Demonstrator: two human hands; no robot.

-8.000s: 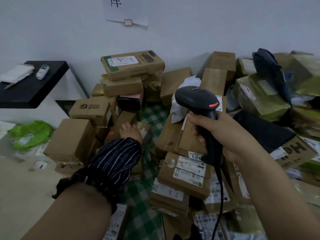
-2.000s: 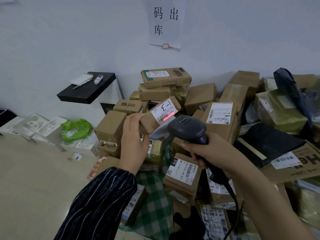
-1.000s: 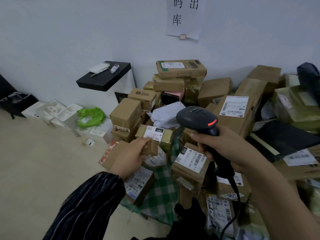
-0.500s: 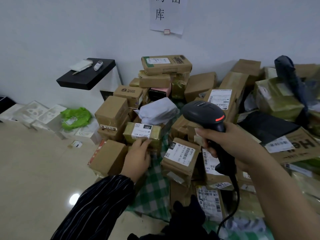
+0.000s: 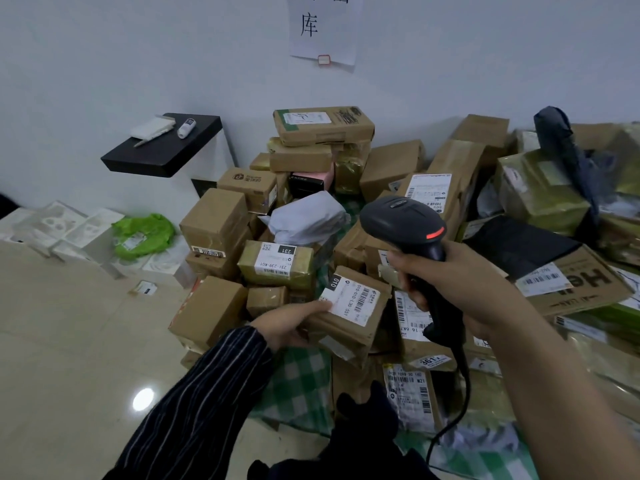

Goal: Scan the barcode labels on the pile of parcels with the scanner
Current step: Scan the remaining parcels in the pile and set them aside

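Observation:
A pile of brown cardboard parcels (image 5: 391,168) lies on the floor against the white wall. My right hand (image 5: 446,278) grips the handle of a black barcode scanner (image 5: 403,223), whose head hovers above the pile with a red light on its side. My left hand (image 5: 291,323) grips the near left edge of a brown parcel (image 5: 343,323) with a white barcode label marked 010 (image 5: 353,301). The scanner head sits just above and right of that label. A tan parcel labelled 231 (image 5: 277,263) lies behind it.
A black shelf (image 5: 162,150) with a white pad and a small device juts from the wall on the left. White foam trays (image 5: 65,230) and a green bag (image 5: 143,233) lie on the beige floor. A green checked cloth (image 5: 298,379) lies under the parcels. The scanner's cable (image 5: 457,403) hangs down.
My left hand has moved right from the 231 parcel and taken hold of the 010 parcel. The scanner has stayed over the pile.

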